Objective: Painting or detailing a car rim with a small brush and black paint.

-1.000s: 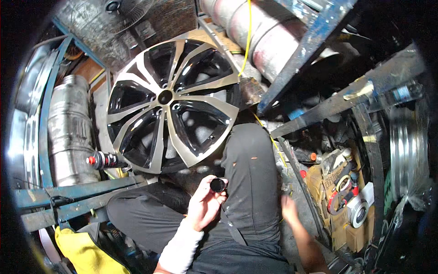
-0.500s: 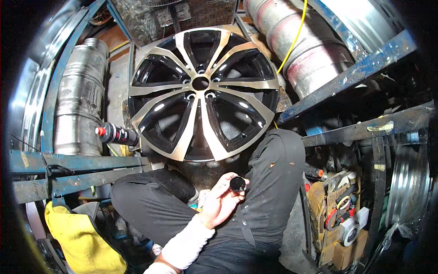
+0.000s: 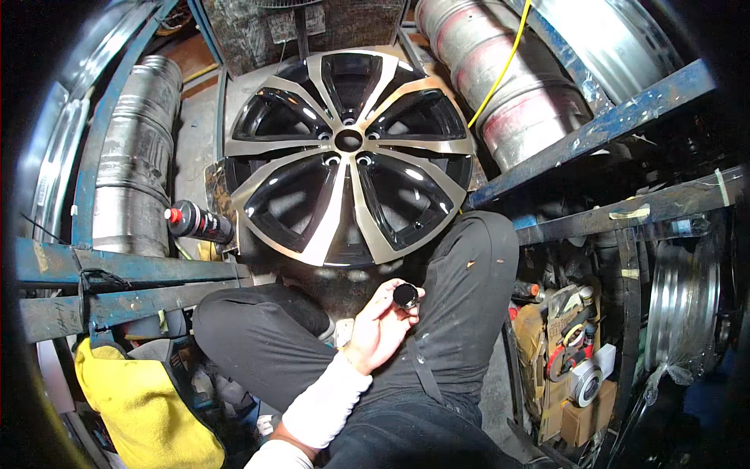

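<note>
My left hand (image 3: pixel 381 327) is above my lap, palm partly turned up, with a white sleeve on its wrist. Between its thumb and fingers is a small round black cup-like piece (image 3: pixel 405 295), dark and glossy inside; whether it holds anything I cannot tell. Just beyond my knees a large alloy wheel (image 3: pixel 337 211) lies face up, its black spokes faced with bright metal. A black bottle with a red cap (image 3: pixel 199 224) lies on its side at the wheel's left edge. My right hand is out of the picture.
Blue metal racks (image 3: pixel 601 133) flank me on both sides. Stacked bare rims (image 3: pixel 137 148) lie at the left, more (image 3: pixel 516 86) at the far right. A yellow cloth (image 3: pixel 144 402) hangs low left; a cardboard box (image 3: pixel 539 344) with tools stands right. A yellow cable (image 3: pixel 500 74) runs past the wheel.
The view has shifted slightly, and the wheel and racks sit a little differently in it. My left hand still holds the black cup-like piece, raised slightly in the picture.
</note>
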Available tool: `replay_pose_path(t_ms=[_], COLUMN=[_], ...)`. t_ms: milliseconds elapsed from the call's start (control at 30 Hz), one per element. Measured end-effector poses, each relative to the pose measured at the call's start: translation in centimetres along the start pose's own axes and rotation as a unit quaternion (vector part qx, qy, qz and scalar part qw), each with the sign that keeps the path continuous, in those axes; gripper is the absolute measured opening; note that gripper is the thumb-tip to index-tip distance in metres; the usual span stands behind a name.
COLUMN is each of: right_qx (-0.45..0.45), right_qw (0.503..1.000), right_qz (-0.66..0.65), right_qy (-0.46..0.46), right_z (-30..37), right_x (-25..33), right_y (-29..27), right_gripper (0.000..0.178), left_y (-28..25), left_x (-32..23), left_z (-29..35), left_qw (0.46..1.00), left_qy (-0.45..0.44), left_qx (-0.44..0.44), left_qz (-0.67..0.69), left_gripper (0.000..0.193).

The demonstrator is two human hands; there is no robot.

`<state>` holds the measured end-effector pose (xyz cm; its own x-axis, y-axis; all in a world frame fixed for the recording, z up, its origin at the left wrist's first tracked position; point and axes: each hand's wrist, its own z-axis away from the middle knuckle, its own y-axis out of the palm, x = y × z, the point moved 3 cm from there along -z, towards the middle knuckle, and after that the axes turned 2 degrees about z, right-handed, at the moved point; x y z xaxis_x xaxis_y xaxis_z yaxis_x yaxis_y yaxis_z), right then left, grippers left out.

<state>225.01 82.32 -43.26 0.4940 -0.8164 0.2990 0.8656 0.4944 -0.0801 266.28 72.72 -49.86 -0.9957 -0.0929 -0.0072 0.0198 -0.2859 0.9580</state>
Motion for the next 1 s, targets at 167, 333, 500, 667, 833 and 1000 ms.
replay_pose_path(t_ms=[167, 333, 500, 667, 833, 1000], right_qx=[-0.007, -0.013, -0.017, -0.026, -0.032, -0.054], right_qw=[1.000, 0.999, 0.997, 0.994, 0.983, 0.945], right_qz=[-0.018, -0.046, -0.070, -0.102, -0.177, 0.041], right_qy=[0.010, 0.021, 0.030, 0.028, 0.043, -0.319], right_z=[1.5, 3.2, 4.4, 5.9, 6.7, 3.5], right_x=[-0.3, -0.6, -0.5, -0.8, -1.6, 0.4], right_y=[0.5, 0.8, 1.0, 1.2, 1.2, 0.0], right_gripper=[0.029, 0.028, 0.028, 0.027, 0.027, 0.032], left_y=[-0.3, -0.8, -0.9, -0.9, -0.8, -1.8], left_x=[0.5, 0.5, 0.3, 0.4, 0.6, 0.9], left_z=[0.7, 1.2, 1.3, 1.1, 2.1, 2.8], left_qw=[1.000, 1.000, 1.000, 1.000, 0.999, 0.997], left_qy=[0.009, 0.011, 0.020, 0.005, -0.044, -0.068], left_qx=[0.007, 0.003, 0.000, -0.003, 0.000, 0.000], left_qz=[-0.013, -0.020, -0.019, -0.014, 0.026, 0.027], left_gripper=[0.035, 0.034, 0.035, 0.034, 0.030, 0.032])
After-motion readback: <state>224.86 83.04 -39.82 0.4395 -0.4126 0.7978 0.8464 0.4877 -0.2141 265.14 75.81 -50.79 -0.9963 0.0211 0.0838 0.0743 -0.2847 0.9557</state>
